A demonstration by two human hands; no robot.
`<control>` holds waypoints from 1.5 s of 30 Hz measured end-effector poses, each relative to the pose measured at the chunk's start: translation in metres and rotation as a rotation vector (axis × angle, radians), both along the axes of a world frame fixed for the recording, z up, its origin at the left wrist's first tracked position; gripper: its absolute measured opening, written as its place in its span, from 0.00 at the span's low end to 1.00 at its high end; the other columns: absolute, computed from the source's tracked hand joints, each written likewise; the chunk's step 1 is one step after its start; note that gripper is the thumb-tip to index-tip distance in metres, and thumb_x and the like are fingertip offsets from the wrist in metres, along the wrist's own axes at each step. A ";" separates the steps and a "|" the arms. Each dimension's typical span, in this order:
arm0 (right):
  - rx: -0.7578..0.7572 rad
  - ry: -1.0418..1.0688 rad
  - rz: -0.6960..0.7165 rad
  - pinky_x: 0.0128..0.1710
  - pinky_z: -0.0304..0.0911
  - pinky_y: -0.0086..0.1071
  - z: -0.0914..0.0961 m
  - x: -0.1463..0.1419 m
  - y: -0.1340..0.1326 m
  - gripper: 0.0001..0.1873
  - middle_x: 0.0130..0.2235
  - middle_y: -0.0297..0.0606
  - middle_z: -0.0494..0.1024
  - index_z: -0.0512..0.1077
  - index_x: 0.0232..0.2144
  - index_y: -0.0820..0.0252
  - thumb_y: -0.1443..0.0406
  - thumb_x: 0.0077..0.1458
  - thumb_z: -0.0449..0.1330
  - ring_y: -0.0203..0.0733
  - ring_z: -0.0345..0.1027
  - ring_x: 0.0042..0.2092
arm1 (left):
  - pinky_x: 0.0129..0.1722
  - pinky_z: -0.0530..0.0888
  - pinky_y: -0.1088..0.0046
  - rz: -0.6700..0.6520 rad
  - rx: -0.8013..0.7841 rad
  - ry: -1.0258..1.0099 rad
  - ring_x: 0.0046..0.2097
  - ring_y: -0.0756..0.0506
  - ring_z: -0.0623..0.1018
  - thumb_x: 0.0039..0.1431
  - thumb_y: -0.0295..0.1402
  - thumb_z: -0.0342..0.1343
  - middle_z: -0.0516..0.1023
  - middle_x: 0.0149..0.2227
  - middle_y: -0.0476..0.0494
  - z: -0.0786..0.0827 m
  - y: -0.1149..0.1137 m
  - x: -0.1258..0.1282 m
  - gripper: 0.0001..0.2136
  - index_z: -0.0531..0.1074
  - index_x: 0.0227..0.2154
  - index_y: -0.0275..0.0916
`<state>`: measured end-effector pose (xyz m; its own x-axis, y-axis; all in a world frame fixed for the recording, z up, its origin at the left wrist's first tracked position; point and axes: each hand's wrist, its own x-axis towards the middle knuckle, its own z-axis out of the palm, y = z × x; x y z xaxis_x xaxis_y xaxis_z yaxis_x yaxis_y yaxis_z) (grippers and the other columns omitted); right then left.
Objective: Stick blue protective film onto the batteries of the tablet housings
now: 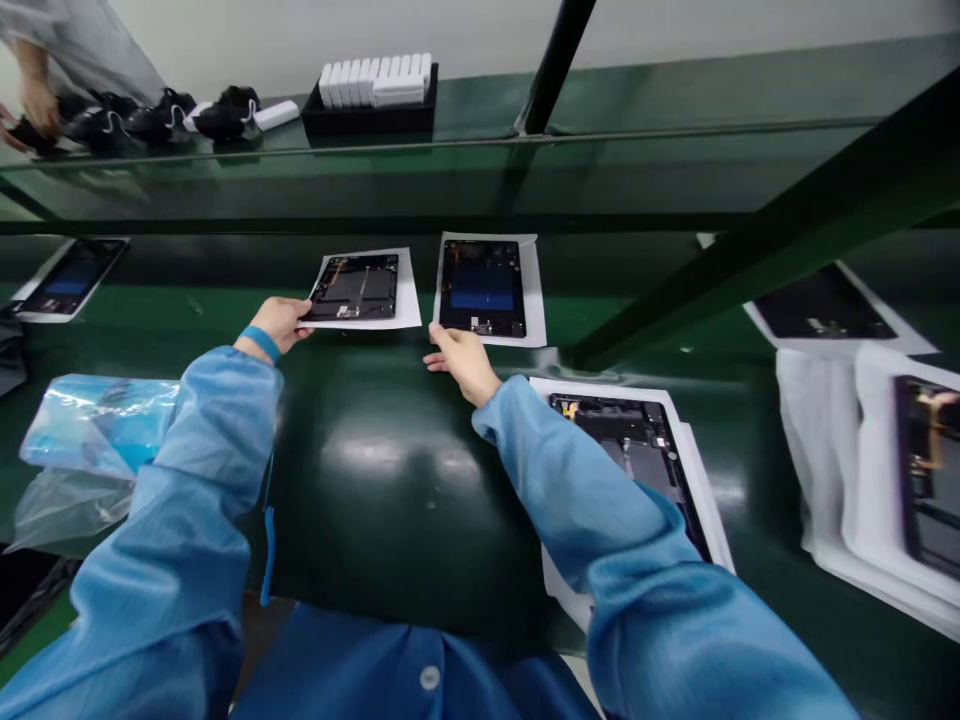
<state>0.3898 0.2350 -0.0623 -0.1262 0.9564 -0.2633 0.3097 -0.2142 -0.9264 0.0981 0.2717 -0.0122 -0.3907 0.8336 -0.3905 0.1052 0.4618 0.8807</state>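
Note:
Two opened tablet units lie on white sheets on the green belt in front of me. My left hand [279, 322] is closed on the near left edge of the left tablet [355, 287] and its sheet. My right hand [463, 359] rests with fingers stretched out at the near left corner of the white sheet under the right tablet [482, 287], whose inside shows a blue panel. Both arms are in blue sleeves, and the left wrist wears a blue band.
Another opened tablet [637, 450] lies under my right forearm. More units on white sheets [825, 305] [926, 470] lie at right, one [71, 277] at far left. Blue plastic bags [90, 430] lie at left. A raised shelf holds a tray of white blocks [379, 85] and black parts [150, 118], with another person's hand [36, 100] there. A dark frame bar [757, 240] crosses at right.

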 end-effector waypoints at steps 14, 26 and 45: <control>-0.223 0.401 0.073 0.41 0.76 0.45 -0.012 0.029 -0.162 0.30 0.36 0.43 0.83 0.76 0.38 0.59 0.42 0.42 0.70 0.52 0.80 0.39 | 0.29 0.76 0.68 -0.291 -0.051 0.228 0.28 0.45 0.78 0.49 0.44 0.68 0.79 0.28 0.47 -0.033 -0.271 0.041 0.21 0.75 0.44 0.41; 0.033 -0.204 -0.017 0.49 0.69 0.52 -0.009 0.084 -0.167 0.22 0.33 0.42 0.79 0.77 0.38 0.59 0.52 0.45 0.68 0.53 0.74 0.39 | 0.38 0.70 0.69 -0.279 -0.136 0.694 0.33 0.44 0.74 0.53 0.43 0.63 0.71 0.26 0.47 -0.020 -0.232 -0.081 0.13 0.68 0.25 0.40; 0.193 0.078 0.547 0.45 0.69 0.36 0.027 -0.138 -0.200 0.20 0.43 0.37 0.80 0.75 0.49 0.58 0.58 0.56 0.67 0.37 0.72 0.35 | 0.30 0.61 0.72 -0.454 -0.033 0.602 0.27 0.49 0.64 0.61 0.46 0.54 0.65 0.24 0.51 0.015 -0.253 -0.077 0.14 0.69 0.29 0.41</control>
<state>0.2520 0.0347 -0.0350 -0.6269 0.7767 -0.0609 0.2573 0.1326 -0.9572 0.0212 0.0192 0.0023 -0.1650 0.9552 -0.2455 0.7500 0.2832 0.5978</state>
